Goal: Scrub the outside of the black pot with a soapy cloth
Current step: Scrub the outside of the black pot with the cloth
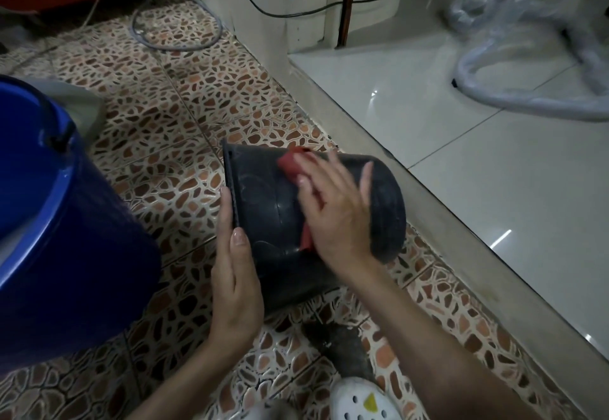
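A black, ribbed, round plastic pot (pixel 280 208) is seen at frame centre, tipped on its side on the brown pebble-pattern floor tiles (pixel 184 106), rim toward the left of the frame, base toward the right. The rim edge is steadied by the left hand (pixel 235 274): fingers straight and held together along the rim, thumb laid on the wall; nothing is pinched. A red cloth (pixel 291 165) is pressed flat against the upper wall by the right hand (pixel 336 208), fingers spread; most of the cloth is covered by the palm, with a strip showing at the lower edge. Suds cannot be made out. Motion blur is noted on the right fingers, so a scrubbing stroke is judged in progress. Handling judgement: the pot is likely light, thin-walled and slightly flexible; wet it should be slippery and prone to roll on its side. The best hold is taken at the stiffer rolled rim, as now, with scrubbing pressure directed down into the floor rather than sideways. A large blue plastic bucket (pixel 49 222) sits at the left edge, just beside the left hand. A white perforated clog (pixel 365 403) is visible at the bottom.
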Available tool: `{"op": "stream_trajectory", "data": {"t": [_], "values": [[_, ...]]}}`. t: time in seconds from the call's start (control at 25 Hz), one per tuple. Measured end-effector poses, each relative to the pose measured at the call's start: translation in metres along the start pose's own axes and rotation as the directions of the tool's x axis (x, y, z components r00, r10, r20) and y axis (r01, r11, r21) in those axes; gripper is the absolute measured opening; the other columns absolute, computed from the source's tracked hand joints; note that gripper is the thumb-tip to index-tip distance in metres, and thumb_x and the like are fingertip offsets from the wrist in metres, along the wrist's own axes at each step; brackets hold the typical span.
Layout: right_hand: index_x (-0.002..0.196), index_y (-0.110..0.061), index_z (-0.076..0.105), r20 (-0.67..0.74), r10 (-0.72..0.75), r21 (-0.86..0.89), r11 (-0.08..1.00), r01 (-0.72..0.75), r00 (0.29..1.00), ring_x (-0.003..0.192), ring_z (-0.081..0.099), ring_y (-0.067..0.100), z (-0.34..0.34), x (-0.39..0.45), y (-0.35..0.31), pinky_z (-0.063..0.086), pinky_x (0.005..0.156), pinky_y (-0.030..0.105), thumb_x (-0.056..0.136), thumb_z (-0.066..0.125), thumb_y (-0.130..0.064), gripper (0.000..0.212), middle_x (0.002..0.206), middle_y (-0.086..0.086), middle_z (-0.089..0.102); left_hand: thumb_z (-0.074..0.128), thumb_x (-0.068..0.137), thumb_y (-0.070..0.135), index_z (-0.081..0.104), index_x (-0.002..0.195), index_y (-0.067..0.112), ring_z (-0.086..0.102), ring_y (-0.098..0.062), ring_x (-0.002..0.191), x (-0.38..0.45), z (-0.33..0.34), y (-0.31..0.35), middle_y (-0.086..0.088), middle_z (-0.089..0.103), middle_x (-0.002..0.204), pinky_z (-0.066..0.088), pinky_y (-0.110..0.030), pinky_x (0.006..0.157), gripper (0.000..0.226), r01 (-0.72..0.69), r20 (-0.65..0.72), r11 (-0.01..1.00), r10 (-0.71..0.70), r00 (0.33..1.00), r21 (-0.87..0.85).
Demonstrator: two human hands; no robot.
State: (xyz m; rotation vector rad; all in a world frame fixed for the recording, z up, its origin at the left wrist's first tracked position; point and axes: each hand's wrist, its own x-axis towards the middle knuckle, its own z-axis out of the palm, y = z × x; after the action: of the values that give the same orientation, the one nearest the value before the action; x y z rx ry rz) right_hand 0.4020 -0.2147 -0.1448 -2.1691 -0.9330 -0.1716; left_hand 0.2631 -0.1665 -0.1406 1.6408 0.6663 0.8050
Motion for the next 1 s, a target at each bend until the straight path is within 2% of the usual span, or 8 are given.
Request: {"op": "stream_trajectory", "data": {"t": [0.16,0.32,0.44,0.56,0.64,0.72,0.84,1.0], "values": [[0.132,-0.027,0.058,-0.096,0.307,0.046,0.952,-0.304,0.947,0.125,0.052,0.018,-0.028,0.009,0.077,0.025,0.117,0.048,0.104,0.037,-0.032,0.035,0.130,-0.008,0.059,0.025,0.109,0.022,0.023,0.154,0.035,0.028,0.012,0.142,-0.001,-0.006,0.007,0.035,0.030,0.152,0.033,-0.016,0.112,0.047,-0.012,0.007,1.000,0.012,1.000,-0.015],[0.130,-0.015,0.059,-0.281,0.504,0.268,0.858,-0.438,0.816,0.106,0.056,0.006,-0.044,0.004,0.071,0.037,0.087,0.002,0.104,0.042,-0.020,0.032,0.128,0.001,0.059,0.040,0.093,0.056,0.034,0.147,0.034,0.053,-0.001,0.115,0.063,-0.011,0.026,0.025,0.051,0.125,0.044,-0.040,0.097,0.058,0.314,-0.083,0.949,-0.310,0.947,0.042],[0.134,-0.020,0.056,-0.260,0.274,0.319,0.929,-0.186,0.926,0.117,0.056,0.015,-0.032,-0.002,0.007,0.048,0.101,0.029,0.105,0.039,-0.027,0.034,0.138,-0.004,0.053,0.041,0.085,0.075,0.045,0.143,0.019,0.055,-0.022,0.125,0.123,-0.004,0.037,0.002,0.057,0.139,0.045,-0.048,0.103,0.081,0.624,0.027,0.777,-0.624,0.781,-0.080],[0.142,-0.021,0.049,-0.041,-0.115,0.077,0.990,0.118,0.993,0.142,0.035,0.018,-0.004,-0.022,-0.028,0.016,0.119,0.056,0.104,0.029,-0.043,0.048,0.151,-0.002,0.044,0.032,0.101,0.059,0.052,0.139,0.013,0.059,-0.022,0.123,0.113,0.007,0.041,-0.005,0.059,0.138,0.050,-0.042,0.102,0.063,0.540,0.019,0.839,-0.540,0.841,-0.070],[0.147,-0.025,0.041,0.026,-0.139,-0.065,0.988,0.140,0.990,0.148,0.022,0.016,0.002,-0.028,-0.010,-0.001,0.120,0.056,0.103,0.026,-0.048,0.052,0.156,-0.004,0.037,0.031,0.104,0.051,0.056,0.135,0.017,0.061,-0.021,0.121,0.102,0.008,0.038,-0.006,0.063,0.133,0.050,-0.044,0.103,0.052,0.497,0.006,0.860,-0.500,0.866,-0.114],[0.149,-0.028,0.036,-0.018,-0.024,-0.103,0.994,0.022,1.000,0.150,0.017,0.014,-0.004,-0.035,0.021,-0.003,0.121,0.055,0.104,0.023,-0.046,0.050,0.157,-0.008,0.033,0.032,0.105,0.046,0.060,0.127,0.021,0.061,-0.020,0.121,0.095,0.004,0.035,-0.003,0.065,0.129,0.047,-0.047,0.106,0.044,0.472,0.003,0.870,-0.477,0.879,-0.138],[0.148,-0.030,0.037,-0.099,0.228,-0.024,0.973,-0.231,0.969,0.144,0.025,0.010,-0.018,-0.031,0.066,0.018,0.119,0.050,0.105,0.026,-0.041,0.046,0.154,-0.009,0.038,0.031,0.106,0.044,0.053,0.139,0.025,0.050,-0.013,0.132,0.085,0.003,0.035,0.006,0.055,0.143,0.035,-0.042,0.116,0.043,0.425,0.015,0.895,-0.427,0.904,-0.133],[0.142,-0.025,0.048,-0.220,0.478,0.176,0.877,-0.447,0.850,0.106,0.034,-0.004,-0.034,-0.002,0.070,0.034,0.092,0.014,0.104,0.036,-0.033,0.041,0.132,0.006,0.053,0.031,0.107,0.043,0.033,0.153,0.033,0.034,0.007,0.133,0.064,0.002,0.036,0.022,0.038,0.149,0.027,-0.019,0.109,0.047,0.334,-0.019,0.933,-0.339,0.941,-0.131]]}}
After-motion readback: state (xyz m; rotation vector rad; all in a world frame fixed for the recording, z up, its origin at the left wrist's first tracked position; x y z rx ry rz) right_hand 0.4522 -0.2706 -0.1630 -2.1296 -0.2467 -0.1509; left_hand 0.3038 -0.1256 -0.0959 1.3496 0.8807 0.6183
